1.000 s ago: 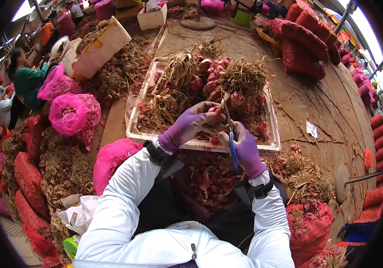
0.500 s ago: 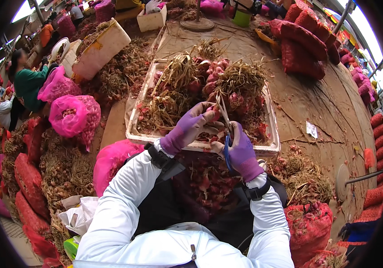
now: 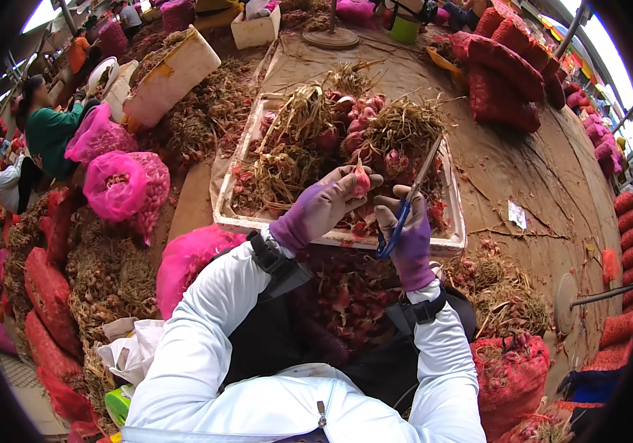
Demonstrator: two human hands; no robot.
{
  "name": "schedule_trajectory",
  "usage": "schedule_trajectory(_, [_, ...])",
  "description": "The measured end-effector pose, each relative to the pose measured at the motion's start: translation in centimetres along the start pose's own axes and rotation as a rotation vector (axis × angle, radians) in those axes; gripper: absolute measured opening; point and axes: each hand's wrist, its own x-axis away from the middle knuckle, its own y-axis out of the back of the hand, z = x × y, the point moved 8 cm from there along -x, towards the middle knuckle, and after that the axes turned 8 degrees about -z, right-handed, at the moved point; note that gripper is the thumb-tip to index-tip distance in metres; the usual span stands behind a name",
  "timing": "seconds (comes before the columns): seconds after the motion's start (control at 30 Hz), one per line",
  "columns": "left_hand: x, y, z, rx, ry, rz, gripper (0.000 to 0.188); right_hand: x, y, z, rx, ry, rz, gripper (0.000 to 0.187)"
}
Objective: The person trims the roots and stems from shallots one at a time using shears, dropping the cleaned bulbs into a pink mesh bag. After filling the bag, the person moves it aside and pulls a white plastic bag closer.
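Note:
Pinched in the gloved fingers of my left hand (image 3: 319,207) is a red shallot (image 3: 361,181), its pointed tip up. My right hand (image 3: 409,240), in a purple glove too, grips blue-handled scissors (image 3: 423,170). Their blades look closed and point up and to the right, apart from the shallot. Both hands are over the near edge of a shallow white foam tray (image 3: 229,198). Bunches of shallots (image 3: 364,118) with dry straw-like tops (image 3: 409,122) are heaped in it. Below my hands, loose shallots and red skins (image 3: 342,295) lie by my lap.
Pink mesh sacks (image 3: 113,188) stand at the left, near a tilted foam box (image 3: 172,77) and a seated person in green (image 3: 50,140). Red sacks (image 3: 505,74) pile up at the far right. A full red sack (image 3: 512,380) sits by my right elbow.
The scissors have swung away from the shallot to the right, and their blades have come together. My left hand still holds the shallot, now turned tip up.

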Motion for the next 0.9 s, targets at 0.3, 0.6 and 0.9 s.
schedule_trajectory(0.3, [1.3,1.4,-4.3,-0.007,-0.024,-0.154,0.022,-2.1,1.5,-1.9,-0.145,-0.269,0.009,0.034])
schedule_trajectory(0.6, [27.1,23.6,-13.3,-1.045,0.525,-0.878,0.03,-1.2,0.6,-1.9,0.972,0.343,0.134,0.066])
schedule_trajectory(0.9, [42.8,38.8,-4.0,-1.705,0.751,-0.933,0.043,-3.7,-1.6,-8.6,1.177,0.241,0.186,0.05])
